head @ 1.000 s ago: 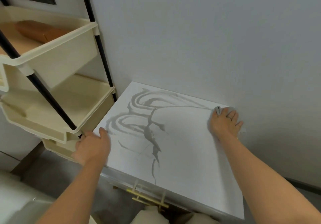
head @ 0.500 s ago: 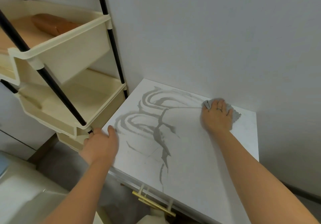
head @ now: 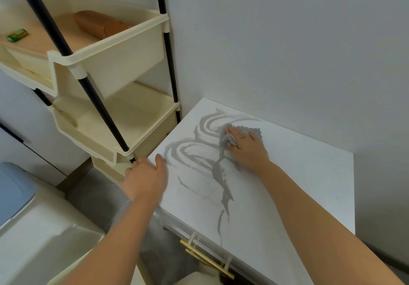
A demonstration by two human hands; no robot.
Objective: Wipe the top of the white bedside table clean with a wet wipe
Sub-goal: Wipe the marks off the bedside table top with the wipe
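Right hand: I see my right hand [head: 245, 146] laid flat on the wet wipe [head: 228, 138], fingers spread apart and pressing down; the grip is not curled around the wipe.
Wet wipe: grey, crumpled, trapped between the palm and the counter [head: 309, 174]. Its ruffled edge shows past the fingertips on the far side, and a fold sticks out on the left by the thumb.
Wipe location: far half of the counter top, near the wall [head: 287, 52], at the right end of the curved grey smears [head: 199, 152].
Smears: two sets of arcs on the far left of the top, joined to a dark streak running toward the near edge.
Left hand: my left hand [head: 145, 177] rests on the left edge of the counter, thumb on the top surface, fingers wrapped over the side; the grip is closed on the edge.
Shelf unit: a cream tiered rack [head: 115, 63] with black posts stands just left of the counter.
Drawer handle: a gold bar [head: 205, 259] shows below the near edge.
Change from earlier frame: half a second ago the wipe sat further right, clear of the arcs; it has moved left and now touches the upper arcs. The left hand has stayed on the edge.
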